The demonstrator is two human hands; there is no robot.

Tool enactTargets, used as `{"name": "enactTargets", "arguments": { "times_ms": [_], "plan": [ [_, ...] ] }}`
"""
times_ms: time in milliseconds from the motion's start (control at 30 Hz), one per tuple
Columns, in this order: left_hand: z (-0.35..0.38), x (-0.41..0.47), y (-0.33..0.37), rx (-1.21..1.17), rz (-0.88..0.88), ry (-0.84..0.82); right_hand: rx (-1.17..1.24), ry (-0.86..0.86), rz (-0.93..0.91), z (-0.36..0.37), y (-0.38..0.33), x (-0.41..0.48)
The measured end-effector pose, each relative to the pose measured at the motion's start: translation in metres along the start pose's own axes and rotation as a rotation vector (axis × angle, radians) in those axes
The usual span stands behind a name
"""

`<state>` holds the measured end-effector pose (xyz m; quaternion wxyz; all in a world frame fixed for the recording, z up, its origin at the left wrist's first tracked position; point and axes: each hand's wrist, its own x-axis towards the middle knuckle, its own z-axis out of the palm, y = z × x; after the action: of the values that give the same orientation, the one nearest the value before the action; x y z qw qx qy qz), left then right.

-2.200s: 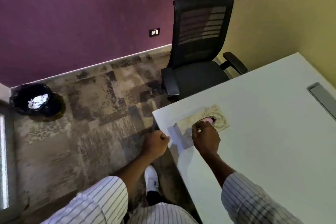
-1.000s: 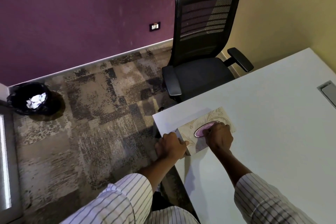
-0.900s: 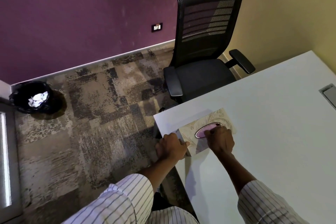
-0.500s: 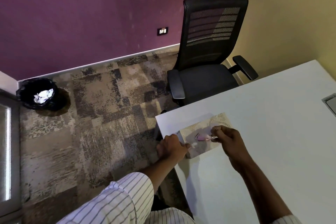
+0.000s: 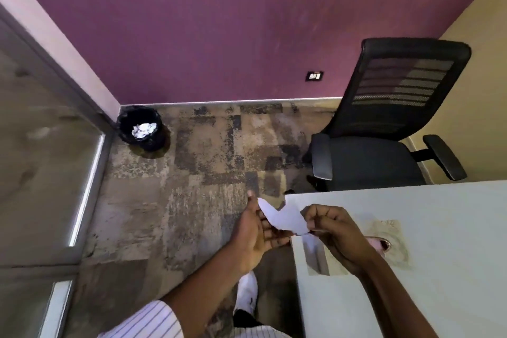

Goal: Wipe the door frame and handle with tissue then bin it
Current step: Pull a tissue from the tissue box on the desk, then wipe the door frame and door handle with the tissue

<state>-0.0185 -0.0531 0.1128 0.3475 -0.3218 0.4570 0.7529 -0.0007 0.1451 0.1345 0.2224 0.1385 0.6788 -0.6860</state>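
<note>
A white tissue (image 5: 285,218) hangs in the air beside the table corner, held between my two hands. My right hand (image 5: 338,236) pinches its right end with closed fingers. My left hand (image 5: 256,230) touches its left end with fingers spread under it. The patterned tissue box (image 5: 395,251) lies on the white table (image 5: 425,282), partly hidden behind my right forearm. A black bin (image 5: 141,129) with crumpled white paper inside stands in the floor corner. The grey door frame (image 5: 93,173) with glass panels runs down the left side. No door handle is in view.
A black office chair (image 5: 384,145) stands by the far edge of the table. Patterned carpet covers the floor between me and the bin. A purple wall with a socket (image 5: 314,76) runs across the back. My white shoe (image 5: 247,293) shows below my hands.
My right hand has pulled a tissue out of the box and carried it left off the table edge. My left hand left the box and met the tissue. The view swung left, revealing the door frame.
</note>
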Motion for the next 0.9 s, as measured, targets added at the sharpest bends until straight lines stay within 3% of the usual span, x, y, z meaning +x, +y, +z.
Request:
{"name": "enactTargets", "arguments": {
  "times_ms": [100,200,400,500,600,900],
  "plan": [
    [-0.04,-0.02,0.016,-0.165,0.13,0.075,-0.098,-0.1,-0.018,0.036,-0.009,0.019],
    [-0.087,-0.04,0.02,-0.077,0.262,0.156,-0.182,-0.215,-0.069,0.082,-0.021,0.037],
    [-0.17,-0.083,0.019,0.021,0.55,0.54,-0.222,-0.31,-0.126,0.205,-0.027,0.061],
    [-0.215,-0.099,0.023,-0.016,0.595,0.696,-0.313,-0.372,-0.167,0.268,-0.025,0.062],
    [-0.255,-0.125,0.034,-0.075,0.595,0.747,-0.383,-0.407,-0.196,0.332,-0.017,0.057],
    [-0.383,-0.18,0.048,-0.27,0.622,1.069,-0.406,-0.339,-0.367,0.495,-0.018,0.051]
  ]
}}
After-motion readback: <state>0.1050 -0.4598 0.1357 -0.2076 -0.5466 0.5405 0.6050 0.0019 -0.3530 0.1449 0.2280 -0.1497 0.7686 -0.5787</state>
